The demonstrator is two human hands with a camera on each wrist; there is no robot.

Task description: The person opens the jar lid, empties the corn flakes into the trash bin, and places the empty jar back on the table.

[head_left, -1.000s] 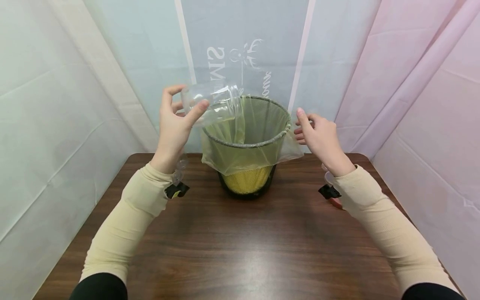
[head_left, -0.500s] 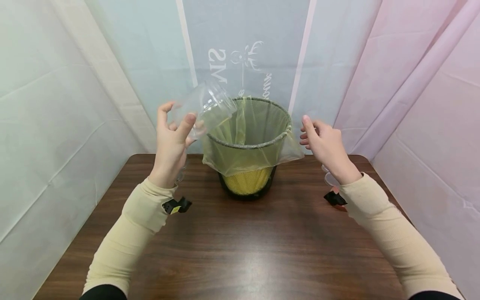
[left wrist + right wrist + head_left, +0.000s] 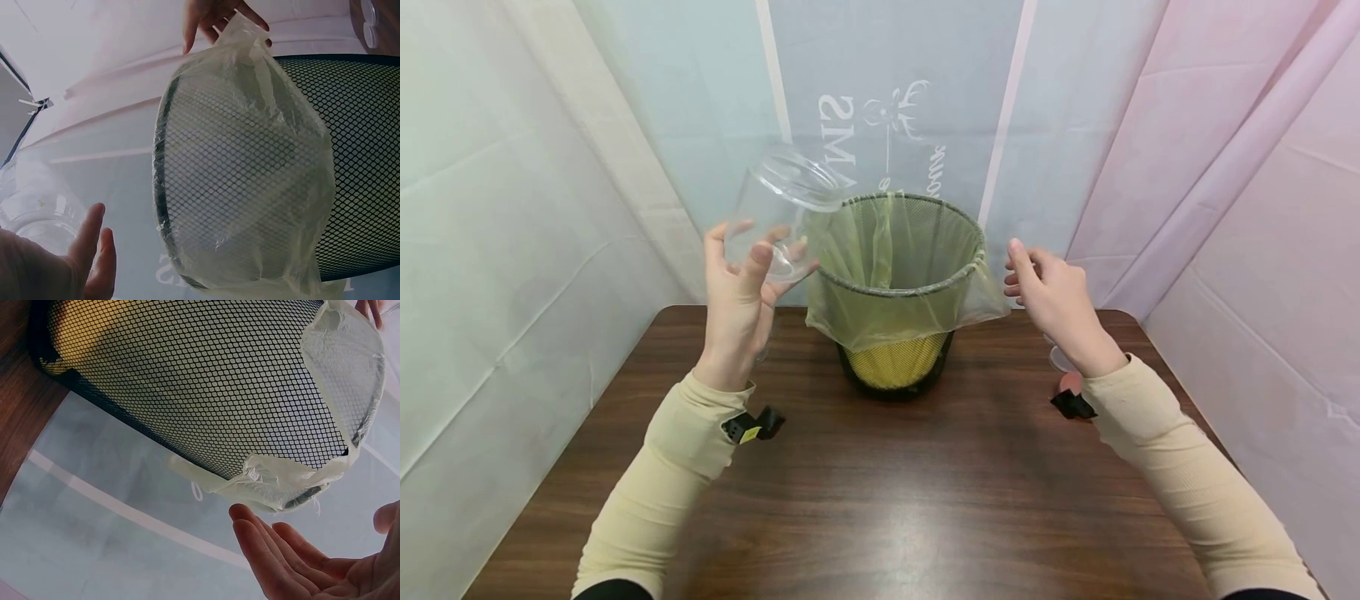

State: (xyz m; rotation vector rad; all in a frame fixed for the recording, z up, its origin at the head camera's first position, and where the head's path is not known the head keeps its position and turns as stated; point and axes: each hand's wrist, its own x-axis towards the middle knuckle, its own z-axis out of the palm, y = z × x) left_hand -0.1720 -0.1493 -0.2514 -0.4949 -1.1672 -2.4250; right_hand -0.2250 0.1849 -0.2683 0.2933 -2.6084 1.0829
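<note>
My left hand (image 3: 737,292) grips a clear plastic jar (image 3: 786,196) near its base, fingers and thumb around it. The jar is tilted, its open mouth up and to the right, beside the left rim of a black mesh wastebasket (image 3: 898,362). Over the basket's rim is folded a translucent yellow bin bag (image 3: 880,321). To the basket's right my right hand (image 3: 1048,287) hangs in the air with loosely bent fingers, holding nothing. The right wrist view has that hand (image 3: 306,562) just apart from the bag's edge (image 3: 269,478).
Clear round lids (image 3: 1062,358) and a reddish round thing (image 3: 1070,383) lie on the brown table (image 3: 880,500), partly hidden by my right wrist. Behind my left wrist, something clear shows slightly. Pale cloth walls (image 3: 1075,100) stand at the back and sides.
The jar has turned from lying nearly level, mouth over the basket, to a more upright tilt, and has shifted left with my left hand. My right hand has drifted slightly right and down.
</note>
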